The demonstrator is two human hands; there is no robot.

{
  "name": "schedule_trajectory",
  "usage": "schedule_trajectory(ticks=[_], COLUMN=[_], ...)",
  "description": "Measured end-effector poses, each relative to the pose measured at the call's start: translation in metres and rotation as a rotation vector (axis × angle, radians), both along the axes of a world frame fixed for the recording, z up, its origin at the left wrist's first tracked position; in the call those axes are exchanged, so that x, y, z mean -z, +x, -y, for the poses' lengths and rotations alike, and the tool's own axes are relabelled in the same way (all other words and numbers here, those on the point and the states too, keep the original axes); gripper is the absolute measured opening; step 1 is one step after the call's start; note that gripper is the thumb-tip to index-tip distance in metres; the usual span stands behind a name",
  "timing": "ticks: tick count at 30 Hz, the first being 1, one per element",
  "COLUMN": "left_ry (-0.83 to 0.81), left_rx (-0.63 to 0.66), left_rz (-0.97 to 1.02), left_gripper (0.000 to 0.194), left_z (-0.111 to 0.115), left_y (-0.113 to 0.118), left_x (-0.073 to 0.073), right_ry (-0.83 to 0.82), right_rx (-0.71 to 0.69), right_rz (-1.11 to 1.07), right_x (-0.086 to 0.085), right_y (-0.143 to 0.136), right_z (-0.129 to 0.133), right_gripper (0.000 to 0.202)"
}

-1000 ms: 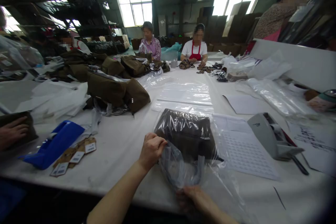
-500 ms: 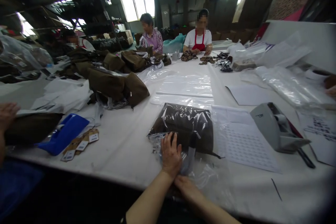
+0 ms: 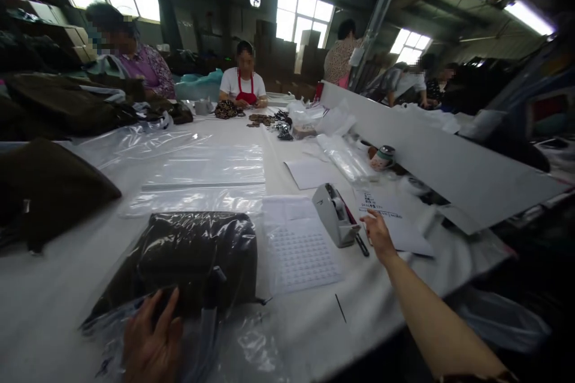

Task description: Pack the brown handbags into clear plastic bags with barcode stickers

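Note:
My left hand lies with spread fingers on the near edge of a dark brown fabric bag inside a clear plastic sleeve. The loose end of the sleeve spreads over the table towards me. My right hand is stretched out to the right with nothing visible in it, its fingers apart. It is just right of a grey tape dispenser, over a sheet with handwriting. A dark-handled tool, perhaps a cutter, lies beside the dispenser.
Flat clear plastic bags lie behind the wrapped bag. A printed label sheet is right of it. Another brown bag rests at left. A jar stands by a long white board. A co-worker in a red apron sits opposite.
My right hand has left the near edge of the plastic sleeve and moved right to beside the tape dispenser. The view has turned right. My left hand stays on the wrapped bag.

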State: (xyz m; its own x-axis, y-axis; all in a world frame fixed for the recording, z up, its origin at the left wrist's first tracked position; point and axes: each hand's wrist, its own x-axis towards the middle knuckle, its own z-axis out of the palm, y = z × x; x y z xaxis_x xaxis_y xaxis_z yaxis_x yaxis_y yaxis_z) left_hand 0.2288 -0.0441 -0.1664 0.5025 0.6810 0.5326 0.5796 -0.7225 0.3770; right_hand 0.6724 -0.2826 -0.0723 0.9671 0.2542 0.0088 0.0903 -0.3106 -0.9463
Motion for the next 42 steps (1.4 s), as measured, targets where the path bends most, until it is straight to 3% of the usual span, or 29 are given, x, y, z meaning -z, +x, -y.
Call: schedule_trajectory(ticks=[5, 12, 17, 23, 27, 30, 32, 38, 42], left_ry=[0.02, 0.001, 0.009, -0.007, -0.015, -0.002, 0.006, -0.027, -0.086], left_rx=[-0.003, -0.01, -0.01, -0.01, -0.022, -0.012, -0.004, -0.022, -0.013], left_rz=[-0.013, -0.027, -0.028, -0.028, -0.009, -0.003, -0.009, -0.018, 0.048], left_gripper=[0.053, 0.052, 0.053, 0.053, 0.053, 0.054, 0.055, 0.053, 0.053], left_z=[-0.001, 0.0, -0.002, -0.001, -0.001, -0.003, -0.003, -0.002, 0.0], left_y=[-0.001, -0.001, -0.003, -0.002, -0.002, -0.003, -0.003, -0.004, -0.009], left_x=[-0.001, -0.002, 0.002, 0.0, 0.002, 0.004, 0.004, 0.002, 0.006], right_ry=[-0.089, -0.205, -0.148, -0.13, -0.277, -0.33, -0.29, -0.08, -0.001], right_rx=[-0.154, -0.135, -0.108, 0.013, 0.036, 0.043, 0.045, -0.099, -0.035], right_rz=[-0.113, -0.26, -0.323, -0.244, -0.153, -0.081, -0.033, -0.008, -0.042], right_x=[0.018, 0.023, 0.02, 0.031, 0.045, 0.044, 0.039, 0.023, 0.028], right_y=[0.025, 0.038, 0.034, 0.013, 0.009, 0.013, 0.017, 0.025, 0.014], right_z=[-0.01, -0.004, -0.008, 0.016, 0.038, 0.048, 0.044, 0.002, 0.005], right_gripper=[0.058, 0.034, 0.027, 0.043, 0.036, 0.029, 0.029, 0.062, 0.06])
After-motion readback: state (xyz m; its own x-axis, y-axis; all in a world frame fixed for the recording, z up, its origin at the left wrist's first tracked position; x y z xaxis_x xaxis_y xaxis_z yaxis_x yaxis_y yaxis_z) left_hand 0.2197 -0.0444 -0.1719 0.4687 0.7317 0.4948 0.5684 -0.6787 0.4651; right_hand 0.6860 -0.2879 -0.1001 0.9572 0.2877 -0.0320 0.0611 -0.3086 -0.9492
